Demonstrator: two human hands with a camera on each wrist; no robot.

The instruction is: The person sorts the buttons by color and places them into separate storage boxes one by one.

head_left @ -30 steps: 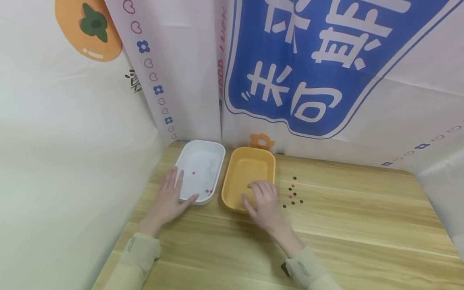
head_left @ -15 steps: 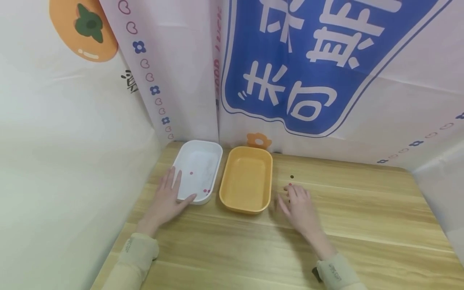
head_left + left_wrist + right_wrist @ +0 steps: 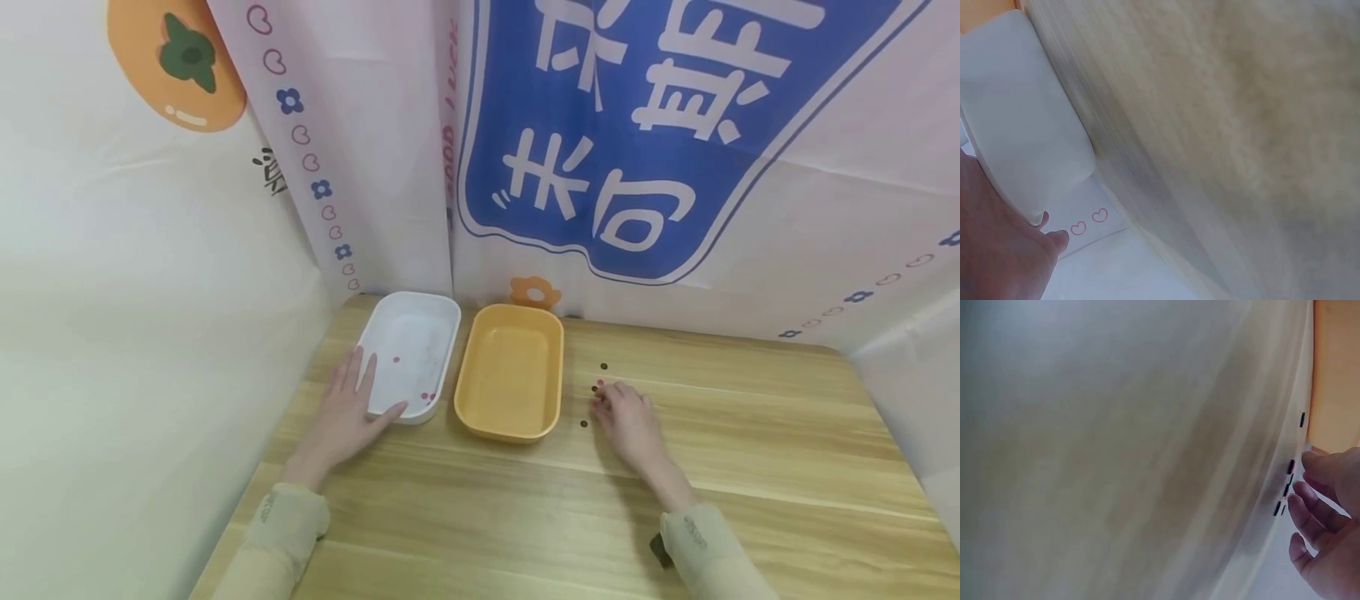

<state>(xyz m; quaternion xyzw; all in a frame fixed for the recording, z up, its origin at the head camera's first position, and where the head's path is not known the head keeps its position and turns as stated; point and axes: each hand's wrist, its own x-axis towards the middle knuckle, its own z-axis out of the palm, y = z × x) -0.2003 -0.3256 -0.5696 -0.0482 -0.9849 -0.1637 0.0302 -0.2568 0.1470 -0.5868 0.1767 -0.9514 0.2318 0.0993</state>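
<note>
Small round pieces like buttons lie on the wooden table right of the orange tray [image 3: 510, 371], among them a dark button [image 3: 603, 366] and a pink button [image 3: 600, 382]. My right hand [image 3: 630, 425] is bent down over them, its thumb and fingertips at the cluster. In the right wrist view, dark buttons [image 3: 1286, 489] stand close by my right hand [image 3: 1329, 519], with thumb and fingertips apart; some are hidden behind the fingers. My left hand [image 3: 345, 421] rests on the left and near rim of the white tray [image 3: 408, 333], fingers spread. Several pink buttons [image 3: 425, 396] lie inside it.
Both trays stand side by side at the back of the wooden table [image 3: 465, 517], near the printed cloth [image 3: 397, 167] hanging behind. Another plain cloth [image 3: 150, 333] hangs along the left edge. A lone dark button [image 3: 584, 423] lies nearer the front.
My right hand has moved from over the orange tray rightward to the buttons on the table, and its thumb and fingers have drawn closer together. My left hand has stayed on the white tray.
</note>
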